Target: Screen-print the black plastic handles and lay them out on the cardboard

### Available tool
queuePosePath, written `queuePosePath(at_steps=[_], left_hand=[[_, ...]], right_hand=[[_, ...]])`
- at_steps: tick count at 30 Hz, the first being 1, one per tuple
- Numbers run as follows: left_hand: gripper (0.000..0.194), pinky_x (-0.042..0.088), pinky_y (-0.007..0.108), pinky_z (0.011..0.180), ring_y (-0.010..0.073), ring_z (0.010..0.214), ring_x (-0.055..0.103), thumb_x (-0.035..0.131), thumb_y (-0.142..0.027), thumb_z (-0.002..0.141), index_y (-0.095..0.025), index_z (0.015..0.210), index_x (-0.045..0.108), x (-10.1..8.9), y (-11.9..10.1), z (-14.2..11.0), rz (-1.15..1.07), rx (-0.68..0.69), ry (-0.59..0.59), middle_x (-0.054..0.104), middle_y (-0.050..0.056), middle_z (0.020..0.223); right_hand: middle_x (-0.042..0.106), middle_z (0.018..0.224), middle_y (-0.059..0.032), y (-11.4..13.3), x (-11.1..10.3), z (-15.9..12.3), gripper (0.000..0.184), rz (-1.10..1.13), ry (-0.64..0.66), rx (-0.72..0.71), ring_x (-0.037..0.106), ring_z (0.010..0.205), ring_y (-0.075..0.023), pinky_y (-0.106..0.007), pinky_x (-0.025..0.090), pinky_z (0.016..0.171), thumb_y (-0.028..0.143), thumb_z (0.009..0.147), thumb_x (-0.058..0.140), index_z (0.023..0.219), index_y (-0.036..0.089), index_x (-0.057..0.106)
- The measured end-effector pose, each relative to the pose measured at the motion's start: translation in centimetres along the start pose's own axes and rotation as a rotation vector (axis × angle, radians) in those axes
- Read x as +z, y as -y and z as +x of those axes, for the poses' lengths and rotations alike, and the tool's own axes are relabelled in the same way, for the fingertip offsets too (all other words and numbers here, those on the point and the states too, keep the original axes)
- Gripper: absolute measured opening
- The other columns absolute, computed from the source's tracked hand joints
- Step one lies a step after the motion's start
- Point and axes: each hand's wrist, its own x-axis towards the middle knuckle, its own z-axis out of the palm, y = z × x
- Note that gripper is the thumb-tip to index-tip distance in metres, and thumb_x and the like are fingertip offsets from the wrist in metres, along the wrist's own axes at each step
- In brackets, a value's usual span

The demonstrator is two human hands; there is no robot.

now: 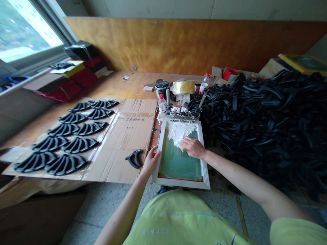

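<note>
A screen printing frame [205, 162] with a white border and green mesh [178, 160] lies in front of me, hinged to a metal clamp [180, 116] at its far end. White ink [187, 128] is smeared over the far part of the mesh. My right hand [193, 147] is closed on a flat white piece [179, 140] that looks like an ink-covered scraper, pressed to the mesh; its held end is hidden. At the frame's left border, my left hand [152, 158] grips the edge. Two curved black plastic parts [134, 158] lie on cardboard just left of that hand.
Rows of black parts [74, 145] cover the left of the cardboard sheet [112, 163]. A large heap of black parts [263, 126] rises on the right. Behind the clamp stand a black tub [161, 87], a yellow tape roll [183, 87] and a red-capped bottle [204, 84].
</note>
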Motion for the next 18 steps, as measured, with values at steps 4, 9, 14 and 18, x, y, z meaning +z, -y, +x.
queuePosePath(at_steps=[4, 9, 14, 18], left_hand=[[0.069, 0.046, 0.023, 0.055, 0.0148, 0.062, 0.061, 0.069, -0.052, 0.073, -0.019, 0.131, 0.053, -0.1, -1.7, -0.8, 0.037, 0.003, 0.023, 0.068, 0.002, 0.077], [0.062, 0.047, 0.022, 0.056, 0.0158, 0.071, 0.063, 0.064, -0.056, 0.077, -0.022, 0.129, 0.057, -0.5, -6.6, -2.5, 0.022, 0.074, 0.037, 0.069, 0.003, 0.085], [0.052, 0.050, 0.024, 0.060, 0.0162, 0.075, 0.064, 0.053, -0.063, 0.082, -0.019, 0.107, 0.066, 1.0, -12.3, -1.9, -0.152, 0.271, 0.028, 0.068, 0.004, 0.090], [0.050, 0.052, 0.025, 0.064, 0.0189, 0.091, 0.065, 0.058, -0.059, 0.080, -0.020, 0.112, 0.061, 3.0, -15.7, 0.3, -0.313, 0.424, 0.067, 0.069, 0.007, 0.101]], right_hand=[[0.066, 0.099, -0.0036, -0.9, -1.7, 2.9, 0.024, 0.030, -0.075, 0.194, 0.059, 0.092, -0.0205, -0.029, 0.044, 0.079, 0.024, 0.085, 0.062, 0.108, 0.024, 0.066], [0.064, 0.109, -0.0047, -4.5, -5.8, 7.1, 0.059, -0.079, -0.176, 0.494, 0.062, 0.090, -0.0226, -0.030, 0.045, 0.076, 0.037, 0.080, 0.068, 0.136, 0.033, 0.051], [0.068, 0.095, -0.0074, -9.9, -7.0, 2.0, 0.032, -0.049, -0.444, 0.802, 0.062, 0.087, -0.0229, -0.031, 0.045, 0.076, 0.034, 0.090, 0.051, 0.117, 0.022, 0.063], [0.068, 0.084, -0.0060, -9.6, -2.2, -2.6, 0.019, 0.083, -0.283, 0.893, 0.061, 0.080, -0.0219, -0.032, 0.046, 0.074, 0.030, 0.087, 0.055, 0.100, 0.019, 0.065]])
